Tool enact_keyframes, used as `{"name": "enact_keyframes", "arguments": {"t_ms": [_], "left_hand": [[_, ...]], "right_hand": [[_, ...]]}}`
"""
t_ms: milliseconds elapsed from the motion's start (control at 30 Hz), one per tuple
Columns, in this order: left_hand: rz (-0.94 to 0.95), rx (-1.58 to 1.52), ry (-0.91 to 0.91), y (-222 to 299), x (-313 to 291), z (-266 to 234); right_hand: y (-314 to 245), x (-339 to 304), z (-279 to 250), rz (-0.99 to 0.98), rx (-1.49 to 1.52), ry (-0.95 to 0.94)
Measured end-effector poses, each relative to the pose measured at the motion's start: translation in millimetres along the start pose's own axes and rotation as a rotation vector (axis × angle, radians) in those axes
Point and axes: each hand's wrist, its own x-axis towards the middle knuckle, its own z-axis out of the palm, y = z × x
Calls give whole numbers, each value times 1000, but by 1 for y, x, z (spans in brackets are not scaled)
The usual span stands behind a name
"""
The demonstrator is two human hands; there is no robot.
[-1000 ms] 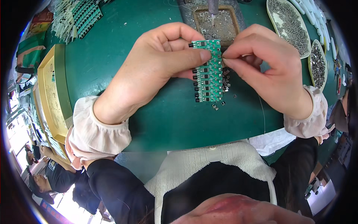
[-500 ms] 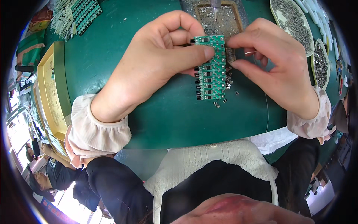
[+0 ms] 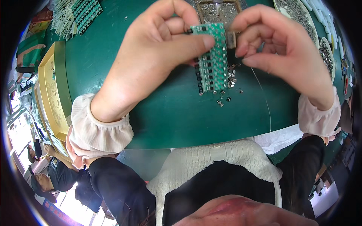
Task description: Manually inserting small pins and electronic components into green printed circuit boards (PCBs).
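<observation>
My left hand grips a green circuit-board panel by its upper left, thumb lying across its face and fingers behind. Small black parts line the panel's left side; its face is slightly blurred and tilted. Just right of the panel is my right hand, its fingers curled, apart from the board. A thin silvery wire trails from its thumb and fingers down to the table's front edge. The exact pinch is partly hidden. Several tiny metal pieces lie on the green table beside and below the panel.
A soldering-iron tip points down over a debris-filled tray at the back. Small metal parts fill a pale dish at far right, with another dish nearer. At left are a gold box, more boards and white wires.
Both hands have moved farther from me, carrying the panel, which now tilts more. My right hand has also shifted right, away from the panel's edge, drawing the wire along.
</observation>
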Motion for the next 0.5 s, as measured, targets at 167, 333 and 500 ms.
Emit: {"name": "enact_keyframes", "arguments": {"t_ms": [167,333,500], "left_hand": [[21,-147,27,0,7,-4],[102,-104,107,-1,7,-3],[192,-126,101,2,8,1]], "right_hand": [[-7,1,-20,27,-119,24],[-10,-2,-3,-164,-215,75],[-8,-3,6,-236,-257,107]]}}
